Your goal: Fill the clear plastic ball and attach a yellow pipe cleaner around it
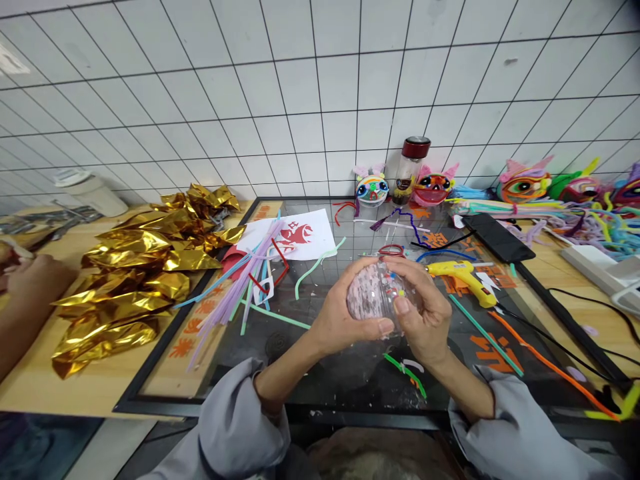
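Between both palms, above the dark glass board (320,373), I hold a clear plastic ball (370,293) with whitish-pink speckled stuff and bits of colour showing in it. My left hand (333,310) wraps its left side, thumb along the bottom. Around the right side curls my right hand (425,313), its thumb pressed on the front. Fingers cover much of the ball's far side. Just beyond it lie red-handled scissors (391,251). Green pipe cleaner pieces (406,375) rest below my hands. Right of my right hand is a yellow glue gun (465,279).
Crumpled gold foil (135,267) and a bundle of pastel pipe cleaners (240,283) lie left, near another person's hand (40,283). Along the tiled wall stand a bottle (409,170) and several decorated lion-like heads (371,187). A black phone (497,237) and a power strip (600,273) lie right.
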`<state>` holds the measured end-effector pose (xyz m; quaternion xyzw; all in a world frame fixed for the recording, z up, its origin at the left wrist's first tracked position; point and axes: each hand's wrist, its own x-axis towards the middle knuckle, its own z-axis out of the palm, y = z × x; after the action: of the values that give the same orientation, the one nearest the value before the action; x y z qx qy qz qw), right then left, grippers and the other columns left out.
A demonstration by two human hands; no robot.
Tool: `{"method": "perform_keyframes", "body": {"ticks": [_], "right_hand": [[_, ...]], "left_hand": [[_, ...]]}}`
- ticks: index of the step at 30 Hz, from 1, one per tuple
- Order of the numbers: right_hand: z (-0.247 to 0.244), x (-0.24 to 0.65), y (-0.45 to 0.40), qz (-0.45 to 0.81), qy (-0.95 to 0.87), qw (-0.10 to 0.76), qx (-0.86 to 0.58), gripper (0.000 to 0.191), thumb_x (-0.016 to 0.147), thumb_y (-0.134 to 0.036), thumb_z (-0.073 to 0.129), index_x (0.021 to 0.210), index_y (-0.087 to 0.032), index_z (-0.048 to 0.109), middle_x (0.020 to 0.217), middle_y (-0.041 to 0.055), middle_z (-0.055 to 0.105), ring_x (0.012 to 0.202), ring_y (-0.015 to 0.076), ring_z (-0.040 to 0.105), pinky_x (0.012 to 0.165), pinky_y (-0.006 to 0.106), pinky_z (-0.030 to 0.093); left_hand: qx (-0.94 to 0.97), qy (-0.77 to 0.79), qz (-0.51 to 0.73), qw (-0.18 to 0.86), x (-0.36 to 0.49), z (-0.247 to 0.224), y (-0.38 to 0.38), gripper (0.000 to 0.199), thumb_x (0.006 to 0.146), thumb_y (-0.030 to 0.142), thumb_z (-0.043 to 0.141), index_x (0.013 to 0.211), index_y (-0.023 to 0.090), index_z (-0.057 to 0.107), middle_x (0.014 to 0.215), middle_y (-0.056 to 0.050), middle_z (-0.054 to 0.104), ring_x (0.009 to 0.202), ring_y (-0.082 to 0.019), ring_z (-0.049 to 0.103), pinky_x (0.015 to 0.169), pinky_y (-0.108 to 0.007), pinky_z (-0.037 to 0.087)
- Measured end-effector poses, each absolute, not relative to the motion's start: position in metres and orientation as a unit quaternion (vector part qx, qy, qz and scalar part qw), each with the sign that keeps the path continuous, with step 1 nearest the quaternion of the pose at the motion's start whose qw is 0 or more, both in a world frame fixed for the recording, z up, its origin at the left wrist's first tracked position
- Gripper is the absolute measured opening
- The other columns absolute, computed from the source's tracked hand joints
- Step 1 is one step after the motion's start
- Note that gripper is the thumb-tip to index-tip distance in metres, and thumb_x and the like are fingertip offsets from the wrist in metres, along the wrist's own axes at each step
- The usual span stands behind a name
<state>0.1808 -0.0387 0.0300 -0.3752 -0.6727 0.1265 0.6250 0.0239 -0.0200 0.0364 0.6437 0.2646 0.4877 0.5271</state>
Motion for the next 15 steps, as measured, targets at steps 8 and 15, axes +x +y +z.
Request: {"method": "perform_keyframes", "body": {"ticks": [8, 15], "right_hand": [[0.0267, 0.1811, -0.0381, 0.130, -0.676, 0.619, -0.378, 0.031, 0.091, -0.037, 0.057, 0.118, -0.026, 0.068, 0.121, 0.0096, 0.069, 0.116, 0.0286, 0.063, 0.100, 0.049, 0.050], [0.0269, 0.1778, -0.0419, 0.146, -0.671, 0.630, -0.364, 0.032, 0.092, -0.036, 0.056, 0.121, -0.028, 0.067, 0.122, 0.0082, 0.068, 0.116, 0.0277, 0.062, 0.101, 0.047, 0.049]], "left_hand": [[0.665, 0.281, 0.486, 0.492, 0.0246, 0.0405, -0.0232, 0.080, 0.064, 0.043, 0.084, 0.134, 0.020, 0.053, 0.136, -0.010, 0.060, 0.124, -0.032, 0.057, 0.110, -0.045, 0.044], [0.629, 0.236, 0.481, 0.562, 0.0246, 0.0385, -0.0209, 0.084, 0.062, 0.041, 0.088, 0.135, 0.021, 0.052, 0.137, -0.011, 0.060, 0.124, -0.031, 0.059, 0.105, -0.040, 0.048]]}}
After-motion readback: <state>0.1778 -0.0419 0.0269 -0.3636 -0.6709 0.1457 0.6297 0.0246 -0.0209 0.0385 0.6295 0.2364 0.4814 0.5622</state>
